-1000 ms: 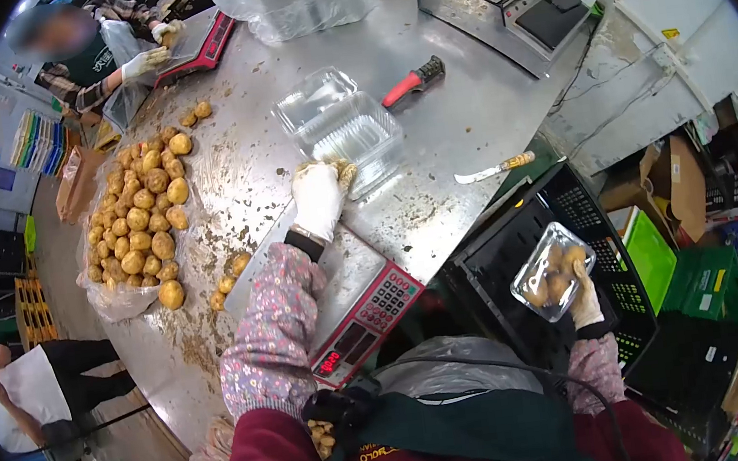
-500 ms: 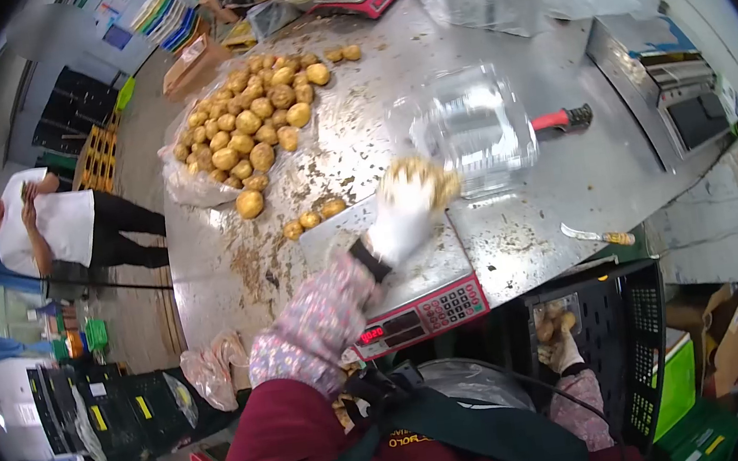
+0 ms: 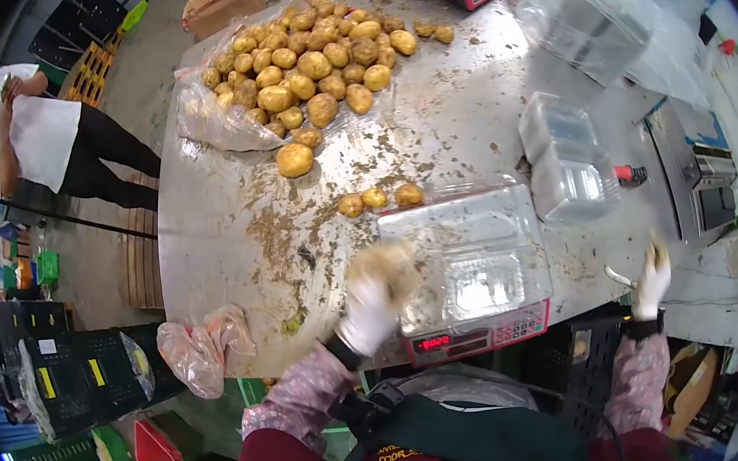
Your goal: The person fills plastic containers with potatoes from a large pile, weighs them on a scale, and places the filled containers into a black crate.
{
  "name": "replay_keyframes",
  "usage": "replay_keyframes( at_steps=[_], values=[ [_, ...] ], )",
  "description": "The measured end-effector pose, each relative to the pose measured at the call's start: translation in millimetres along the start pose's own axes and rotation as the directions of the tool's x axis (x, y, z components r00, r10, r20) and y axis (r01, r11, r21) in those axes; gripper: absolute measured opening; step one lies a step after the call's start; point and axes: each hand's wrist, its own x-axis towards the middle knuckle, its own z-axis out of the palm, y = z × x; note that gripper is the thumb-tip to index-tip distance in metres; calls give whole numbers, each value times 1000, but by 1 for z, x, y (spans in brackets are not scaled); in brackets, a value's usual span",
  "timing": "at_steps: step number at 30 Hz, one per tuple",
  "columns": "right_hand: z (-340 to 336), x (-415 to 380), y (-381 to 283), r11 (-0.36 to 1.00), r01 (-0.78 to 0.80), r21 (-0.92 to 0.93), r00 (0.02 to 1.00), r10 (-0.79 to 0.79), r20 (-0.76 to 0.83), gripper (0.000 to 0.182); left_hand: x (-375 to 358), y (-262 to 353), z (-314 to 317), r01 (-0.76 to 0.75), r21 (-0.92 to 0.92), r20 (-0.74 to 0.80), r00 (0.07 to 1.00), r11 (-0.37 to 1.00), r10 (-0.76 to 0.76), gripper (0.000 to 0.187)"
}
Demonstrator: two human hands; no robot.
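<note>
The open clamshell tray [image 3: 474, 259] sits on the scale [image 3: 479, 337], its long axis across the person, just right of the gloved left hand [image 3: 376, 299], loosely curled and empty, while the right hand [image 3: 651, 279], fingers spread, hovers farther off.

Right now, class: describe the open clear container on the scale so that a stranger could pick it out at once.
Find the steel table, then the scale with red digits at its near edge. The open clear container lies on it beside the gloved left hand; the other clear containers sit stacked farther right.
</note>
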Motion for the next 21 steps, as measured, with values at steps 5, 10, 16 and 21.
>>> replay_keyframes(
  at_steps=[5, 10, 16, 21],
  values=[
    [181, 41, -235, 830, 546, 113, 794, -556, 245, 32, 55, -197, -7, 399, 547, -262, 917, 736, -302, 40],
    [365, 32, -354, 599, 795, 96, 424, -662, 618, 36, 108, -271, -11, 603, 281, 16, 775, 747, -631, 72],
    [526, 30, -407, 230, 952, -202, 300, -836, 460, 53, 75, -328, 6, 480, -540, -49, 802, 691, -596, 65],
    [581, 28, -409, 344, 936, -71, 298, -674, 676, 57, 26, -280, -45, 166, -855, 474, 635, -492, -610, 65]
  ],
)
